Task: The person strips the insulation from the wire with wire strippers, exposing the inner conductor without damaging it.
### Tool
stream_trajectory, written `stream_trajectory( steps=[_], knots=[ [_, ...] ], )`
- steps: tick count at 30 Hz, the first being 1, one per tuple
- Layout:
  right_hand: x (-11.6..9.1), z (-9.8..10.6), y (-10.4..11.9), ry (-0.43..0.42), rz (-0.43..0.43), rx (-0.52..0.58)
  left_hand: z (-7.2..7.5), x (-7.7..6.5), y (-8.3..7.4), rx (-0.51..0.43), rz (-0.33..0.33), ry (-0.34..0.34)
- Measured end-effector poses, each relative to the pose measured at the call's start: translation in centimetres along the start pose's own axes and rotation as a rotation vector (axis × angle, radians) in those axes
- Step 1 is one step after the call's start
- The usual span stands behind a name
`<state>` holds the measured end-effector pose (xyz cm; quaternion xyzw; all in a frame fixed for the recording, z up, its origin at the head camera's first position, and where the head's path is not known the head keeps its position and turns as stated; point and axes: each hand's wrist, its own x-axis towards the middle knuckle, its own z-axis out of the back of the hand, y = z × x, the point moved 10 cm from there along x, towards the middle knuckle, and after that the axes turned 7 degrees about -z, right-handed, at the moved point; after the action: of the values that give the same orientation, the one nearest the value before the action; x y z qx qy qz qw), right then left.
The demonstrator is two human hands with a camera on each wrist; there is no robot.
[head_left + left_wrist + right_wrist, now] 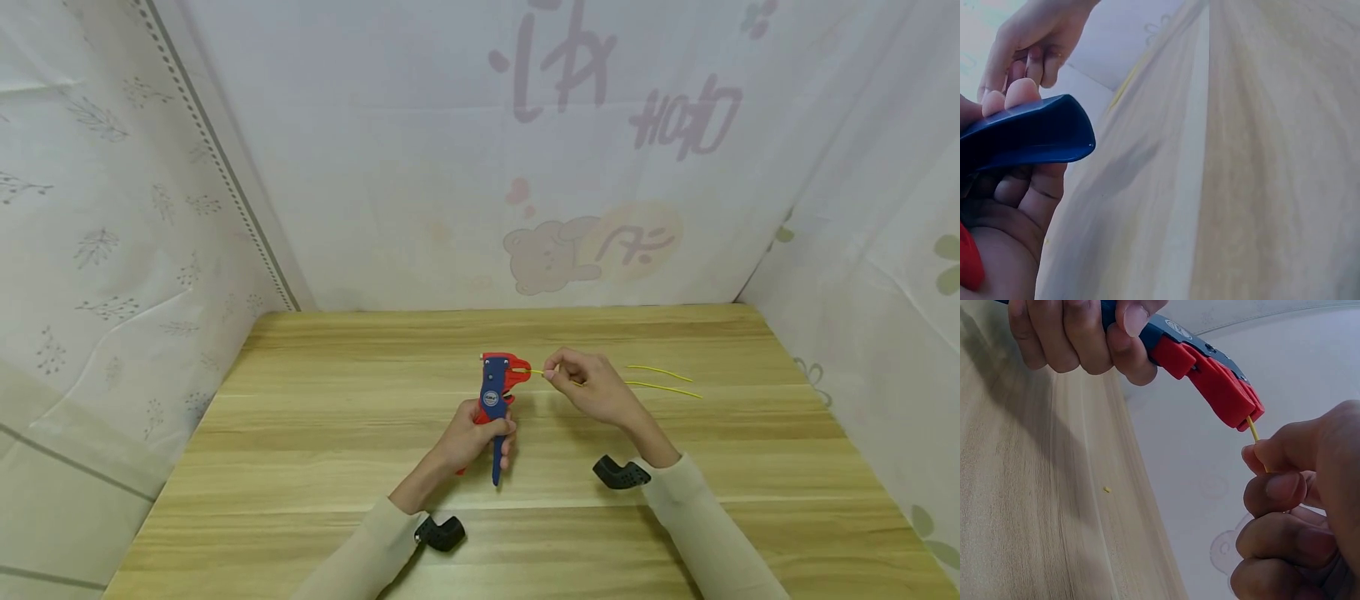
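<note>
My left hand (pixel 468 437) grips the handles of a wire stripper (pixel 493 392) with a blue body and red jaws, held upright over the table. My right hand (pixel 592 383) pinches a thin yellow wire (pixel 1252 429) between thumb and forefinger, just right of the tool. In the right wrist view the wire's end enters the tip of the red jaws. The left wrist view shows the blue handle (pixel 1054 134) with fingers wrapped about it. My right hand hides part of the wire.
Right of my right hand, two yellow wire lengths (pixel 660 372) show over the wooden table (pixel 300 417); the lower lines up with the pinched wire. A tiny yellow scrap (pixel 1107 489) lies on the wood. Printed cloth (pixel 420 208) hangs behind and at both sides.
</note>
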<state>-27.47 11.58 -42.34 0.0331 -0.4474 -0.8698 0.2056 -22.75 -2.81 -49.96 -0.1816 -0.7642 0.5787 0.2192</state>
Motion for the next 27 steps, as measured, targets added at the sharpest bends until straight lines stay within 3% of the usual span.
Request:
stream_trajectory(
  steps=[18, 27],
  knots=[
    [0.0, -0.19, 0.01, 0.002, 0.006, -0.01, 0.51, -0.31, 0.46, 0.029, 0.052, -0.097],
    [0.07, 0.13, -0.66, 0.002, -0.002, -0.001, -0.11, -0.08, 0.38, 0.0, 0.048, -0.026]
  ],
)
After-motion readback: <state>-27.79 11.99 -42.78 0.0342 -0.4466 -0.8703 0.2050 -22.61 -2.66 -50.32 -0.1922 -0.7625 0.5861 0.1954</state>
